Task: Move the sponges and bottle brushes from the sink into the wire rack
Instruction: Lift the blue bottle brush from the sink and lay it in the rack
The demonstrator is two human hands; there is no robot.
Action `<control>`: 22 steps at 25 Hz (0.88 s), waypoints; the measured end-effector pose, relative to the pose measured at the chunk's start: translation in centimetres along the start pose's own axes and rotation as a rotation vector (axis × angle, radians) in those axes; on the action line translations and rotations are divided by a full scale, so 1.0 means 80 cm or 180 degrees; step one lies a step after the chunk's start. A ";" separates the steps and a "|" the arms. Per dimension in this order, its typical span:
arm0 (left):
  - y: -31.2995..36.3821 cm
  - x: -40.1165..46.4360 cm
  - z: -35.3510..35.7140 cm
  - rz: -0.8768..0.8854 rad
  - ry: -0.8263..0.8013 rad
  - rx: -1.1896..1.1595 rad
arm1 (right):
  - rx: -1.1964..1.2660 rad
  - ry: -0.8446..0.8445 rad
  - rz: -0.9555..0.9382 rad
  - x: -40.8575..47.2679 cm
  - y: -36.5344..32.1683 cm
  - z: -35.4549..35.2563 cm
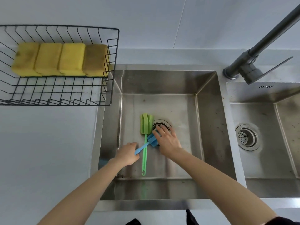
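Two bottle brushes lie crossed on the floor of the left sink basin (206, 127). The green bottle brush (145, 138) points its sponge head away from me, beside the drain. Across it lies the blue bottle brush (150, 142). My right hand (167, 140) grips the blue sponge head. My left hand (128, 154) is closed around the end of the blue handle. The black wire rack (112, 65) stands on the counter at the upper left. Inside it several yellow sponges (61, 60) stand side by side.
A dark grey faucet (253, 60) rises behind the divider between the basins, its spout reaching up to the right. A second basin with a drain strainer (246, 138) is on the right. White counter (45, 143) lies left of the sink, below the rack.
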State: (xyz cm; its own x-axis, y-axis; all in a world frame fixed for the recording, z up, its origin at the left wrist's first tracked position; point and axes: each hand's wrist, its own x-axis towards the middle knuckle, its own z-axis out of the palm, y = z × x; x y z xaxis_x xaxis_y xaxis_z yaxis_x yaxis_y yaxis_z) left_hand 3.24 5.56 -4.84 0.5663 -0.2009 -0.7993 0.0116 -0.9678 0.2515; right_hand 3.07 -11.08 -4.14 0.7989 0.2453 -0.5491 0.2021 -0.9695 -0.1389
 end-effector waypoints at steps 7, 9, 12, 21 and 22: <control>-0.010 0.004 0.018 -0.0175 0.0092 -0.0505 | -0.0184 0.0691 0.0310 0.014 0.006 0.025; -0.012 0.005 0.018 -0.0182 0.0193 -0.0652 | -0.0103 0.0725 0.0406 0.012 0.010 0.029; -0.011 0.002 0.013 -0.0105 0.0280 -0.0742 | 0.0088 0.0595 0.0433 0.004 0.008 0.022; 0.008 -0.028 -0.009 0.0353 0.0850 -0.1376 | 0.0770 0.0977 0.0062 -0.023 -0.018 0.005; 0.011 -0.031 -0.011 0.0425 0.0887 -0.1401 | 0.0841 0.0980 -0.0022 -0.025 -0.022 0.002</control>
State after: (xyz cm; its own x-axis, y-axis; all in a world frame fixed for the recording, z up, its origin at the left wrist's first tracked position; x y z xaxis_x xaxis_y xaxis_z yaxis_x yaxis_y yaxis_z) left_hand 2.58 5.33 -2.10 0.7831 -0.2121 -0.5846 0.2350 -0.7694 0.5940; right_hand 1.04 -9.89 -2.93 0.9385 0.2014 -0.2804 0.0876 -0.9245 -0.3709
